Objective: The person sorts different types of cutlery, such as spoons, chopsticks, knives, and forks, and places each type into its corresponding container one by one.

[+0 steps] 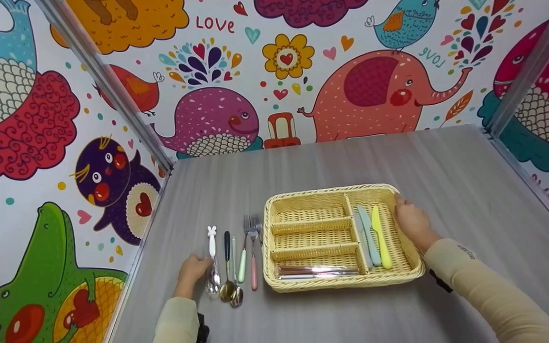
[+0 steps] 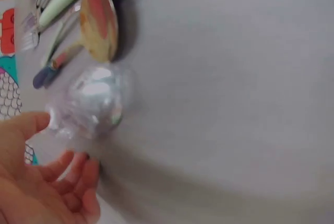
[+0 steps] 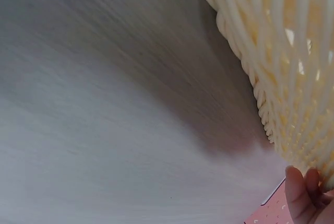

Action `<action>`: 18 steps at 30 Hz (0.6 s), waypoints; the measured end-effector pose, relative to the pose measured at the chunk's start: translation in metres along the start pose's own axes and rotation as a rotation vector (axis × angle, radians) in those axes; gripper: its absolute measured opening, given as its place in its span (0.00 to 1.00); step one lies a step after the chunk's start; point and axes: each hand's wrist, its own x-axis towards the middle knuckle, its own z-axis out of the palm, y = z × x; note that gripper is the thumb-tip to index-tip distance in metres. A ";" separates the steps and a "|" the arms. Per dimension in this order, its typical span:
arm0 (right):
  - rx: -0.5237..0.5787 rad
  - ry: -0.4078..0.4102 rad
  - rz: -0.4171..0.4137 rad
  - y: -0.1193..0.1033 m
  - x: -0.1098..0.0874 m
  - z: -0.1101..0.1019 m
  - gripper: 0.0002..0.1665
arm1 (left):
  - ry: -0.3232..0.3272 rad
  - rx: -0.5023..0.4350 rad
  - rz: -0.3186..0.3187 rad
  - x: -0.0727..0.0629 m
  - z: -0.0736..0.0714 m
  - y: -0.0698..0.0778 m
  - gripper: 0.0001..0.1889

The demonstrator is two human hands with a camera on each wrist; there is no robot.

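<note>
My left hand (image 1: 192,270) is at the left side of a white-handled spoon (image 1: 212,245) in clear plastic. In the left wrist view its thumb tip is at the wrapped bowl (image 2: 96,98), with the fingers apart from the thumb and loosely bent. My right hand (image 1: 415,223) grips the right side of a woven basket (image 1: 331,285), its fingertips (image 3: 295,182) on the outer wall in the right wrist view. Inside the basket, yellow (image 1: 378,233) and blue (image 1: 370,238) knives lie in the right compartment, beside a greyish one. Chopsticks (image 1: 320,272) fill the front left compartment.
Between the wrapped spoon and the basket lie a gold spoon (image 1: 227,286) with a dark handle, another spoon (image 1: 237,296), and forks with green (image 1: 242,267) and pink (image 1: 254,274) handles. Printed wall panels (image 1: 236,62) border the grey table (image 1: 327,166).
</note>
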 end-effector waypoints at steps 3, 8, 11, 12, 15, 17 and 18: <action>0.005 -0.004 0.007 0.000 0.000 0.000 0.22 | -0.032 -0.082 -0.003 0.001 0.002 -0.005 0.13; 0.015 -0.004 0.015 -0.001 0.000 -0.001 0.23 | -0.037 -0.149 0.007 0.001 0.006 -0.004 0.10; 0.026 -0.015 0.025 -0.001 0.000 -0.001 0.23 | -0.045 -0.164 0.013 0.001 0.008 -0.003 0.12; 0.030 -0.020 0.031 -0.001 0.000 -0.001 0.23 | -0.048 -0.170 0.018 0.001 0.009 -0.002 0.13; 0.028 -0.028 0.035 -0.001 -0.001 -0.002 0.23 | -0.052 -0.185 0.032 0.001 0.009 -0.001 0.14; 0.022 -0.030 0.030 -0.001 -0.001 -0.002 0.23 | -0.046 -0.185 0.054 -0.001 0.008 0.001 0.16; 0.018 -0.028 0.028 -0.001 -0.001 -0.002 0.23 | -0.043 -0.179 0.067 -0.001 0.006 0.002 0.16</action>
